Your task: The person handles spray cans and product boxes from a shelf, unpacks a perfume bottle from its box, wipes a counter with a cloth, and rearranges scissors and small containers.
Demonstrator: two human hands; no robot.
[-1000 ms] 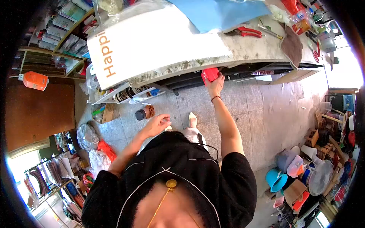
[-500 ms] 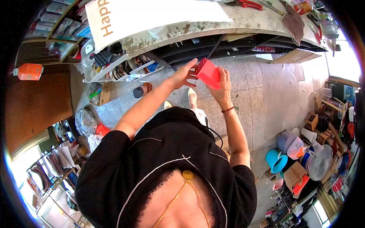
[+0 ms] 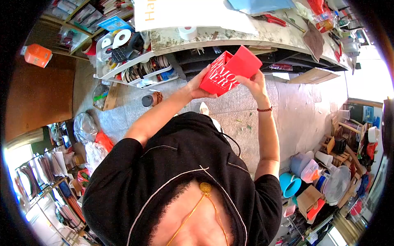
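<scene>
A red box [image 3: 217, 76] with large white lettering is held up in front of the workbench. My left hand [image 3: 198, 87] is wrapped around its left side and lower edge, and the box's top edge shows an opening. A plain red lid or flap [image 3: 245, 61] overlaps the box's upper right. My right hand [image 3: 256, 85] grips this piece from the right, thumb on its lower edge close to the lettering. Whether the piece is joined to the box I cannot tell.
Across the front runs a workbench [image 3: 205, 36] with a white roll [image 3: 187, 33] and red-handled pruners [image 3: 271, 19]. Ribbon spools fill a white rack [image 3: 141, 71] at left. A dark cup [image 3: 148, 100] stands on the floor; a blue bucket [image 3: 289, 184] is at right.
My left hand, apart from the box with fingers spread before, now grips it. The box has turned to show its lettering, and my right hand has moved right and holds the plain red piece.
</scene>
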